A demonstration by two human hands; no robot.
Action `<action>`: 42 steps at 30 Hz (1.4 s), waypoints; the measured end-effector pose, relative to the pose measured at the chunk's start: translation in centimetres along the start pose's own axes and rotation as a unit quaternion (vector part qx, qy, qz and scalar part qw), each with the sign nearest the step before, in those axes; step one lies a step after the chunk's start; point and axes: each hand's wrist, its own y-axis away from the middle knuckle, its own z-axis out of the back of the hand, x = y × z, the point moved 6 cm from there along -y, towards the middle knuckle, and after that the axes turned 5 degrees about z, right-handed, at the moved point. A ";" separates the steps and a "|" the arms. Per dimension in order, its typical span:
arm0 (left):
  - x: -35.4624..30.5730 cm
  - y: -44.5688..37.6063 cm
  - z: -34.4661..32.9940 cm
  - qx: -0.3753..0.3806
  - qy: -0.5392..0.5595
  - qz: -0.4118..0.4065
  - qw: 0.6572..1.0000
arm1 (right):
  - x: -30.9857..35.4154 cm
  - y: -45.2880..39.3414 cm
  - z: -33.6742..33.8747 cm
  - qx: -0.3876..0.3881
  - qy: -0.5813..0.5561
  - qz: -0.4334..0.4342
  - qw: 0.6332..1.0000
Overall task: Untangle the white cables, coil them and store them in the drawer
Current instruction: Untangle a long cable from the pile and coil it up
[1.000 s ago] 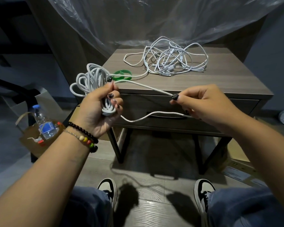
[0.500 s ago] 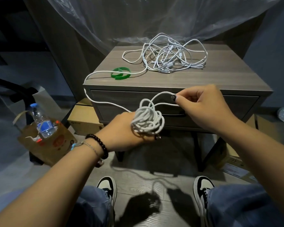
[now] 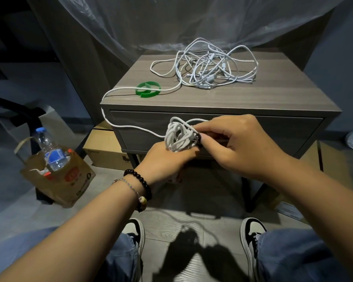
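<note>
Coil of white cable sits in the left hand, held in front of the closed drawer of the nightstand. Left fingers curl under and around the bundle. Right hand pinches a strand at the coil's right side, thumb and fingertips tight on it. One cable run leaves the coil leftward, climbs over the nightstand's front-left corner, crosses the top past a green strap and joins the tangled pile at the back of the top. Pile still knotted, well apart from the hands. On the floor at left: paper bag with a water bottle upright in it.
</note>
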 end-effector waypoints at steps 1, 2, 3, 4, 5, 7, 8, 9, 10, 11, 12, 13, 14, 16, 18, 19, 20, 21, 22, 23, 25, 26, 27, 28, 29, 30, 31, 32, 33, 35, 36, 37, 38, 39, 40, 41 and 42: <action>-0.1 0.0 0.3 -0.020 0.031 0.004 0.999 | 0.1 0.0 0.2 -0.007 0.001 0.003 1.000; -0.2 0.0 0.6 -0.035 0.052 0.005 0.998 | 0.1 -0.1 0.3 -0.014 0.002 0.005 1.000; -0.4 0.1 0.8 -0.045 0.063 0.002 0.997 | 0.2 -0.1 0.4 -0.020 0.005 0.006 1.000; -0.6 0.3 1.0 -0.053 0.064 -0.005 0.997 | 0.2 -0.2 0.6 -0.026 0.007 0.007 1.000; -1.0 0.4 1.0 -0.061 0.066 -0.013 0.996 | 0.2 -0.2 0.8 -0.032 0.009 0.008 0.999; -1.3 0.7 1.3 -0.081 0.087 -0.013 0.993 | 0.0 -0.3 1.2 -0.044 0.011 0.001 0.999; -1.4 0.8 1.6 -0.097 0.113 0.002 0.989 | -0.3 -0.3 1.4 -0.052 0.012 -0.007 0.999; -1.2 0.8 2.0 -0.109 0.151 0.030 0.982 | -0.6 -0.3 1.7 -0.061 0.016 -0.014 0.998; -0.9 0.6 2.4 -0.116 0.198 0.056 0.972 | -0.9 -0.2 2.1 -0.069 0.021 -0.020 0.997; -0.8 0.4 2.9 -0.123 0.239 0.073 0.960 | -1.3 -0.2 2.3 -0.077 0.019 -0.029 0.996; -0.7 0.2 3.5 -0.131 0.261 0.079 0.953 | -1.7 0.0 2.5 -0.084 0.007 -0.045 0.995; -0.8 0.2 4.0 -0.137 0.262 0.079 0.952 | -2.0 0.1 2.6 -0.089 -0.015 -0.065 0.994; -0.9 0.1 4.3 -0.142 0.246 0.069 0.956 | -2.3 0.2 2.5 -0.092 -0.039 -0.085 0.991; -1.3 0.3 4.5 -0.139 0.200 0.043 0.969 | -2.6 0.4 2.2 -0.098 -0.083 -0.121 0.984; -1.7 0.4 4.1 -0.127 0.148 0.008 0.981 | -2.7 0.5 1.9 -0.113 -0.110 -0.138 0.978; -1.9 0.4 4.0 -0.127 0.113 -0.017 0.985 | -2.6 0.5 1.8 -0.121 -0.116 -0.138 0.976; -2.1 0.3 4.0 -0.129 0.065 -0.044 0.989 | -2.6 0.5 1.7 -0.126 -0.118 -0.131 0.976; -2.3 0.4 3.9 -0.126 0.023 -0.063 0.990 | -2.3 0.3 1.7 -0.128 -0.111 -0.116 0.979; -2.3 0.3 3.7 -0.118 0.012 -0.070 0.990 | -1.9 0.1 1.7 -0.127 -0.088 -0.090 0.984; -2.2 0.4 3.6 -0.107 0.032 -0.054 0.992 | -1.5 0.0 1.7 -0.122 -0.054 -0.055 0.990; -1.5 0.6 3.2 -0.068 0.157 0.040 0.984 | -0.7 -0.1 1.3 -0.100 0.015 0.019 0.995; -1.4 0.7 2.9 -0.049 0.221 0.071 0.971 | -0.5 0.0 1.0 -0.087 0.038 0.046 0.994; -1.5 0.9 2.7 -0.034 0.254 0.085 0.963 | -0.3 0.1 0.7 -0.077 0.051 0.062 0.994; -1.5 0.9 2.5 -0.020 0.257 0.086 0.962 | -0.2 0.2 0.5 -0.070 0.060 0.071 0.993; -1.6 0.9 2.3 -0.005 0.256 0.082 0.963 | 0.0 0.3 0.3 -0.064 0.066 0.075 0.993; -1.7 1.0 2.1 0.012 0.253 0.073 0.965 | 0.2 0.4 0.1 -0.058 0.072 0.078 0.993; -1.8 1.1 1.8 0.030 0.254 0.067 0.964 | 0.3 0.4 -0.1 -0.052 0.077 0.082 0.992; -1.7 1.0 1.5 0.044 0.256 0.063 0.964 | 0.5 0.5 -0.2 -0.048 0.081 0.084 0.992; -1.7 1.0 1.2 0.056 0.257 0.064 0.963 | 0.6 0.4 -0.2 -0.046 0.084 0.086 0.992; -1.6 1.1 0.9 0.082 0.261 0.078 0.959 | 0.7 0.4 -0.2 -0.043 0.088 0.089 0.991; -1.5 1.0 0.7 0.100 0.268 0.089 0.954 | 0.8 0.5 -0.2 -0.040 0.091 0.090 0.991; -1.5 1.0 0.5 0.120 0.274 0.098 0.949 | 0.9 0.5 -0.3 -0.037 0.095 0.091 0.991; -1.5 1.1 0.3 0.135 0.277 0.104 0.946 | 0.9 0.5 -0.3 -0.034 0.098 0.092 0.990; -1.4 1.1 0.2 0.142 0.278 0.107 0.944 | 0.9 0.5 -0.4 -0.031 0.101 0.093 0.990; -1.3 1.1 0.1 0.145 0.276 0.110 0.944 | 0.9 0.5 -0.5 -0.028 0.102 0.094 0.990; -1.3 1.2 0.1 0.146 0.272 0.114 0.944 | 1.0 0.6 -0.5 -0.027 0.101 0.096 0.990; -1.1 1.1 0.0 0.146 0.266 0.120 0.945 | 1.1 0.6 -0.6 -0.026 0.102 0.099 0.989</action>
